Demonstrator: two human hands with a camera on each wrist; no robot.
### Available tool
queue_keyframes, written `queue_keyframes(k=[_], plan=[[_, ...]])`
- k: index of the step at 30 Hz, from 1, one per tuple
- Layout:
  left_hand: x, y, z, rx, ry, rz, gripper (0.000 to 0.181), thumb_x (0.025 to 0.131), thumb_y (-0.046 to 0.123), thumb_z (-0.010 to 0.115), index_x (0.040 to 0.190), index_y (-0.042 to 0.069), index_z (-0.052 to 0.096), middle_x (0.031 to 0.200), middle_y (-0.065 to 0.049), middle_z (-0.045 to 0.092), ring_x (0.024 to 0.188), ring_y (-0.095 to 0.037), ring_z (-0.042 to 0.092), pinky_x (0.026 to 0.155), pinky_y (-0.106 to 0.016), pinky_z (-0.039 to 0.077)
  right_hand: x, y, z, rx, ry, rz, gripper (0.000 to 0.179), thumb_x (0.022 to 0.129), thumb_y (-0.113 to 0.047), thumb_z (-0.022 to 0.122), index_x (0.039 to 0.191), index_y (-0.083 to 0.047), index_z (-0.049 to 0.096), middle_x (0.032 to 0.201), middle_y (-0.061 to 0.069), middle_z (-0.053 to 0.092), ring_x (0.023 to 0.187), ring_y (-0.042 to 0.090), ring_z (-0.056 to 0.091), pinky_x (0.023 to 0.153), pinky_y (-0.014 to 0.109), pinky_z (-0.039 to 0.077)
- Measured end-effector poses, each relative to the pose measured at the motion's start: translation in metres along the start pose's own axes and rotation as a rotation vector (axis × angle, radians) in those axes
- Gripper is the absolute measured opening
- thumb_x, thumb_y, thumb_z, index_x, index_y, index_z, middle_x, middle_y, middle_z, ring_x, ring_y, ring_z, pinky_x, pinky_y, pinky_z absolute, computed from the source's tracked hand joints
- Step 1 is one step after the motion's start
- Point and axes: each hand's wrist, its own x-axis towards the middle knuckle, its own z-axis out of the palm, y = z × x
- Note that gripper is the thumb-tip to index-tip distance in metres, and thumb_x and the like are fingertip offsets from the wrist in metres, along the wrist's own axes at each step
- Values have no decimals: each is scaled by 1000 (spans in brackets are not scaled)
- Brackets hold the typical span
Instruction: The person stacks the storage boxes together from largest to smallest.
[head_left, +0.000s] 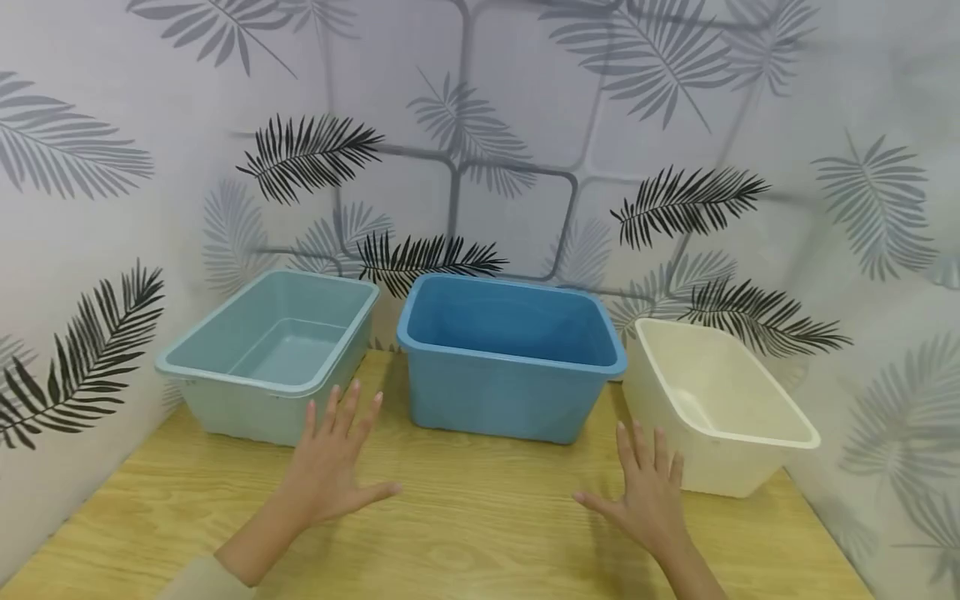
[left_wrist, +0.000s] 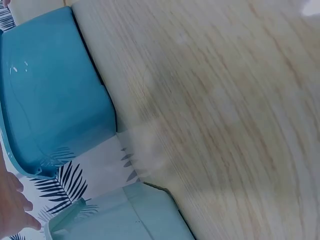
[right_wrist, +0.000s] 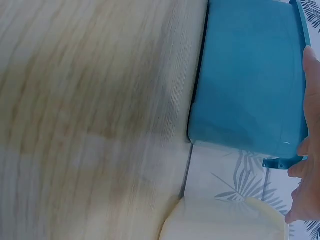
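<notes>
My left hand (head_left: 327, 468) is held over the table with its fingers spread and nothing in it. Its fingertips overlap the front of a pale green plastic tub (head_left: 247, 408) in the head view. On the other side, my right hand (head_left: 647, 498) also has spread fingers and holds nothing. It is nearest to a cream tub (head_left: 720, 462), just left of that tub's front. Between and beyond the two hands stands a blue tub (head_left: 502, 400). The insides of all three tubs that show hold nothing.
The tubs stand in a row at the back of a wood-grain table (head_left: 480, 517). Behind them rises a wall (head_left: 517, 108) with leaf-patterned covering, which also runs along the left and right sides. Narrow gaps separate the tubs.
</notes>
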Motion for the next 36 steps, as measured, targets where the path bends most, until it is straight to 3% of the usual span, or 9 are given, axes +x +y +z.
queue_keyframes(k=[6, 19, 28, 36], plan=[[3, -2, 1, -14, 29, 5, 105, 73, 85, 28, 149, 14, 12, 151, -27, 15, 135, -53, 17, 103, -71, 18, 2, 1, -1, 41, 59, -24, 109, 66, -62, 69, 144, 2, 27, 148, 26, 25, 135, 53, 13, 104, 69, 14], [22, 0, -2, -64, -41, -36, 107, 73, 77, 48, 150, 13, 10, 154, -24, 8, 138, -50, 10, 106, -69, 14, 13, 0, -1, 87, 141, -79, 111, 67, -61, 68, 142, 9, 26, 146, 31, 26, 135, 52, 16, 103, 66, 21], [42, 2, -8, -109, -62, -76, 107, 74, 74, 50, 150, 10, 8, 154, -23, 5, 139, -48, 6, 109, -65, 12, 31, 1, -5, 230, 110, -72, 105, 71, -46, 73, 141, 12, 21, 147, 32, 21, 135, 52, 15, 106, 64, 20], [59, 2, -10, -194, -93, -127, 106, 76, 69, 55, 150, 10, 7, 154, -23, 4, 140, -48, 5, 112, -60, 11, 50, 8, -9, 333, 12, -1, 103, 76, -39, 72, 144, 10, 12, 151, 30, 12, 137, 50, 10, 109, 63, 13]])
